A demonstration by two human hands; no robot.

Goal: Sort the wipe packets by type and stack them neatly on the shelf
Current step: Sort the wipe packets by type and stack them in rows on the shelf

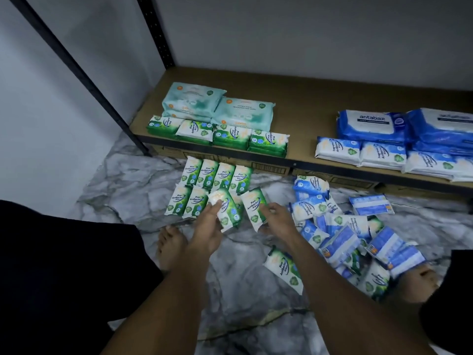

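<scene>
My left hand [208, 226] holds a green pine wipe packet [227, 210] just above the floor, thumb on its top end. My right hand [277, 221] grips a second green packet [253, 206] beside it. Both sit at the near right end of two rows of green packets [204, 185] laid on the marble floor. One more green packet [282, 267] lies loose under my right forearm. A jumbled heap of blue packets [340, 231] lies to the right. On the shelf [307, 103] stand green packets [230, 135], teal packs [220, 106], blue-white packets [381, 155] and large blue packs [373, 124].
A black shelf post [76, 70] slants down at the left, ending by the shelf's front corner. My bare feet [170, 247] rest on the floor on both sides. The middle of the shelf board between the green and blue groups is bare. A wall stands at the left.
</scene>
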